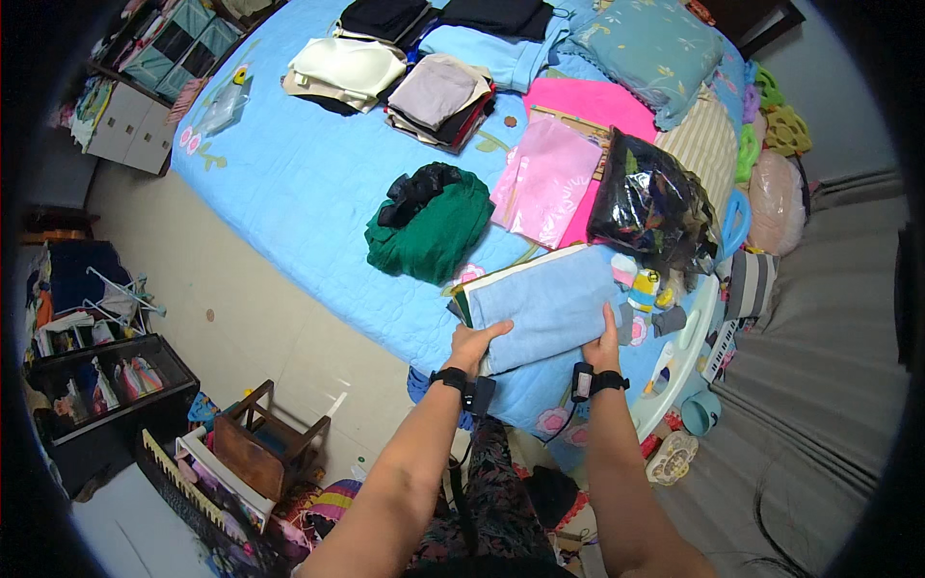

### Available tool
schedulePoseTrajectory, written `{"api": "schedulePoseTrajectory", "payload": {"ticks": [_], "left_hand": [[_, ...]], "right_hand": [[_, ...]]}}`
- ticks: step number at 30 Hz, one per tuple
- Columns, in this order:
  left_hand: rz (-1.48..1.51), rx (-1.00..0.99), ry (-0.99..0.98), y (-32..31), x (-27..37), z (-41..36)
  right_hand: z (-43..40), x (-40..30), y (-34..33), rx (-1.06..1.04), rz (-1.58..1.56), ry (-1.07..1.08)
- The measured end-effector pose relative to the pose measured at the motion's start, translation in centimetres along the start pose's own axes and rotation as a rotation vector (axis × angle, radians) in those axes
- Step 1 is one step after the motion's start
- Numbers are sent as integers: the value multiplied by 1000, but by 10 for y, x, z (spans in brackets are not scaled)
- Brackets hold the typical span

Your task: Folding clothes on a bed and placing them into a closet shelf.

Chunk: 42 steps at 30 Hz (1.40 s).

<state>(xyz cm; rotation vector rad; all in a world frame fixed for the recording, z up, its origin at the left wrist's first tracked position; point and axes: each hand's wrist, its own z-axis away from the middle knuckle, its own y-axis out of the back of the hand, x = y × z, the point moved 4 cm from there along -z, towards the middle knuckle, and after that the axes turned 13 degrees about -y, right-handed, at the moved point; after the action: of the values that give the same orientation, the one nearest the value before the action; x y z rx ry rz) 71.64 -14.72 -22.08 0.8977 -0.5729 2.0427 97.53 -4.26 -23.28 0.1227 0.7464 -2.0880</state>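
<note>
A stack of folded clothes with a light blue garment (545, 300) on top lies at the near edge of the bed. My left hand (477, 343) grips its left near corner, thumb on top and fingers hidden beneath. At the right end, my right hand (605, 339) holds the stack's edge, also thumb up. Cream and dark green layers show along the far left side of the stack. Just beyond it sits a bunched green garment (433, 231) with a black ruffled piece (419, 191) on it.
Folded piles, one topped by a grey cloth (437, 90) and one by a cream garment (347, 68), lie farther back on the blue quilt (289, 195). Right of centre are a pink plastic bag (553, 173), a black plastic bag (643, 195) and small socks (643, 289). A wooden chair (260, 448) stands lower left.
</note>
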Motion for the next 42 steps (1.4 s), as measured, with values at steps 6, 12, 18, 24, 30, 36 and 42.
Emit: {"api": "schedulePoseTrajectory", "payload": {"ticks": [6,12,18,24,30,36,42], "left_hand": [[103,-23,-105,-2,-20,-10],[288,-193,10,-10,-3,-8],[85,-58,-94,-13,-1,7],[76,45,-192,-14,-4,8],[194,8,-61,-13,6,5],[204,-108,-134,-13,5,-3],[140,-76,-235,13,21,24]], "right_hand": [[-23,-14,21,19,332,84],[-39,-16,21,16,112,-37],[-38,-19,12,18,64,-65],[-41,-22,13,15,108,-107],[-41,-19,11,59,106,-84],[-41,-19,10,50,131,-86],[0,-1,6,75,231,76]]}}
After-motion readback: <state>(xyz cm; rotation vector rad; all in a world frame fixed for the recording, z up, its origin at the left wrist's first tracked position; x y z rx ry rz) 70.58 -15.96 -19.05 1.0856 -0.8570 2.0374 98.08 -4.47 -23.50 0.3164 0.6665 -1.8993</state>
